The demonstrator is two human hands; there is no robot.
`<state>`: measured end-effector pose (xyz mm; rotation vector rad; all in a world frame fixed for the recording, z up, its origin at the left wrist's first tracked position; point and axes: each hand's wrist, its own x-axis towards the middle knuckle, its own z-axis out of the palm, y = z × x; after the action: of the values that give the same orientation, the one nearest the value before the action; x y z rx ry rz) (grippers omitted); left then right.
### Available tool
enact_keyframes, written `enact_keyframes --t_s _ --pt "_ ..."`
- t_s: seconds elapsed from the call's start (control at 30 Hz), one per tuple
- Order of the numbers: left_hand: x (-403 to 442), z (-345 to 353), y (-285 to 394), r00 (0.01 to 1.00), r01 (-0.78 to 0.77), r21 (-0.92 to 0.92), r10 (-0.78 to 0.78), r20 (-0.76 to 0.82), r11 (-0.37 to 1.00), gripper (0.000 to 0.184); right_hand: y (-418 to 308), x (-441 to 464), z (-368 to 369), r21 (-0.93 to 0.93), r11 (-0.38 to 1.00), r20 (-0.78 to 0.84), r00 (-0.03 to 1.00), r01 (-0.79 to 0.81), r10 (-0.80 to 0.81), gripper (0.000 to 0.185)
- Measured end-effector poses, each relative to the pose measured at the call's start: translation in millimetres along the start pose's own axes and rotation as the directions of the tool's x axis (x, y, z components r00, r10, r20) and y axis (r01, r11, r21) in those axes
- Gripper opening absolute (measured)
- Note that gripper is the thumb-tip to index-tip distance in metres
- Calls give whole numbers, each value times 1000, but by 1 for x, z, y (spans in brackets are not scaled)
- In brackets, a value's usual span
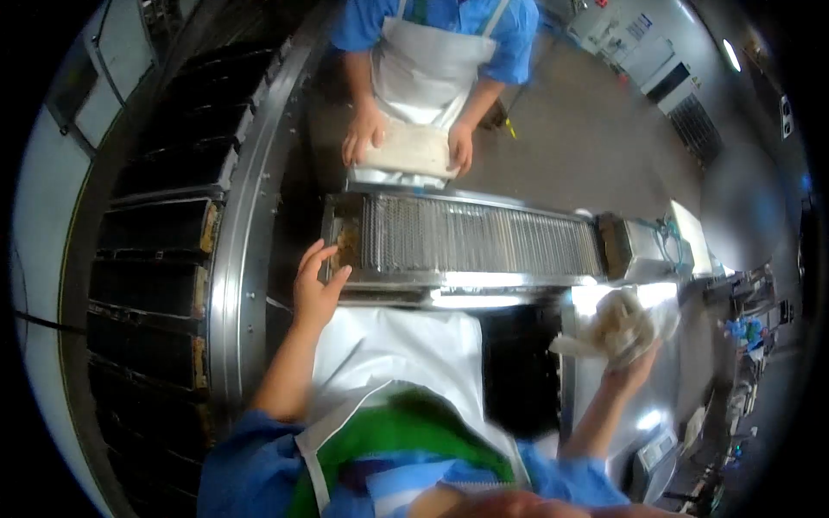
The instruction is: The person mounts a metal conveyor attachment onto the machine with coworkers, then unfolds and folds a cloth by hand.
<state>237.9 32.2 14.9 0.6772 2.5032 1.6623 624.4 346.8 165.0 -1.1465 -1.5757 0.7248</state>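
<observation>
My left hand (318, 285) is open at the near left corner of a metal conveyor (484, 237), its fingers spread beside the end of the belt. Brownish residue (347, 242) lies on that end, close to my fingertips. Off to the right, my right hand (635, 369) grips a crumpled, cloth-like beige bundle (620, 328) above a shiny steel surface (587, 393). Blur hides exactly what the bundle is made of.
Across the conveyor, another person's hands (367, 134) hold a pale slab (406, 148). A row of dark trays (147, 289) runs along a steel rail (237, 285) on the left. A scale-like device (658, 453) stands at lower right.
</observation>
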Motion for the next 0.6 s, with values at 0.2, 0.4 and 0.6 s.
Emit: enact_keyframes --t_s 0.2,0.4,0.6 --pt "-8 11 8 942 305 -514 -174 287 802 49 -76 -26 98 863 358 408 910 -355 -80 50" --pt "-37 21 25 743 657 -674 -139 655 336 67 -102 -83 171 690 107 722 691 -716 -32 40" --pt "-44 32 32 816 565 -825 -152 557 8 51 -84 -134 187 490 85 872 485 -868 -74 48"
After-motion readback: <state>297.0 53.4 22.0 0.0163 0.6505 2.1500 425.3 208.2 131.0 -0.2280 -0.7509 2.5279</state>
